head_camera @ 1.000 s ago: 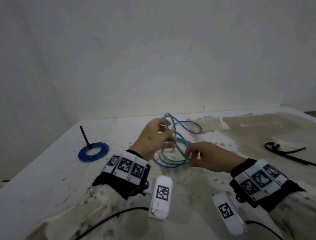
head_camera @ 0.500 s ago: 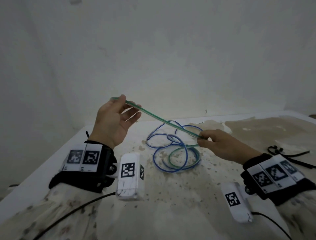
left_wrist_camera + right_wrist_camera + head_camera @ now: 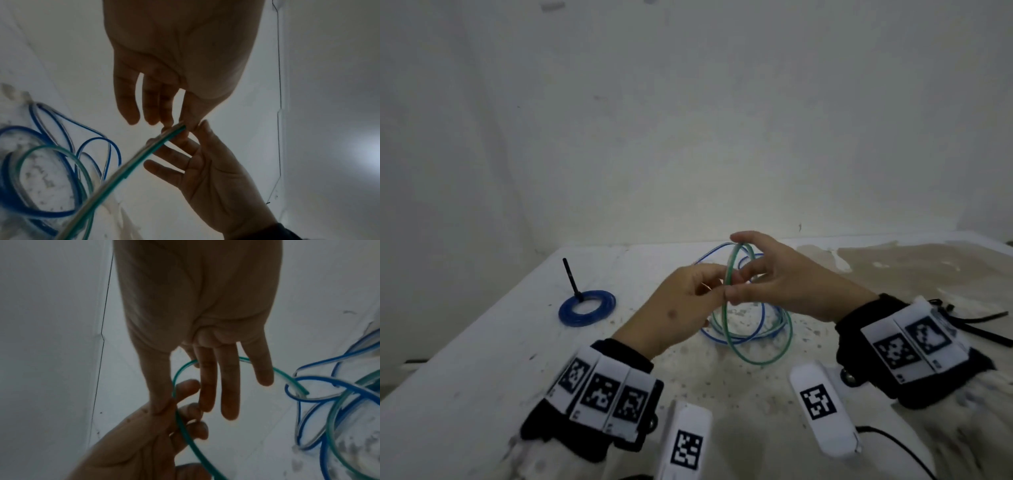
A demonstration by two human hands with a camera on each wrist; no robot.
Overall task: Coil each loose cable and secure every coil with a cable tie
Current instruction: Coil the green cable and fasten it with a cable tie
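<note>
Both hands meet above the table (image 3: pixel 482 359) over a tangle of two loose cables. A green cable (image 3: pixel 756 362) rises from the tangle into an upright loop between the hands. My left hand (image 3: pixel 709 284) pinches it with thumb and fingers (image 3: pixel 164 120); the strand (image 3: pixel 131 164) runs out from them. My right hand (image 3: pixel 753 270) holds the loop's top, the cable (image 3: pixel 182 423) bending behind its fingers (image 3: pixel 207 386) with the thumb pressed beside the left hand (image 3: pixel 144 443). The loose blue cable (image 3: pixel 736 341) lies under the hands, also in the wrist views (image 3: pixel 329 381).
A small blue coil (image 3: pixel 587 307) lies at the left, bound by a black cable tie (image 3: pixel 571 277) whose tail stands up. Loose black cable ties (image 3: pixel 979 318) lie at the right, behind my right wrist. A plain wall stands close behind the table.
My left hand, which had pulled the green cable up and left into a straight stretch, has come back down to the right hand. The cable now forms a loop between them.
</note>
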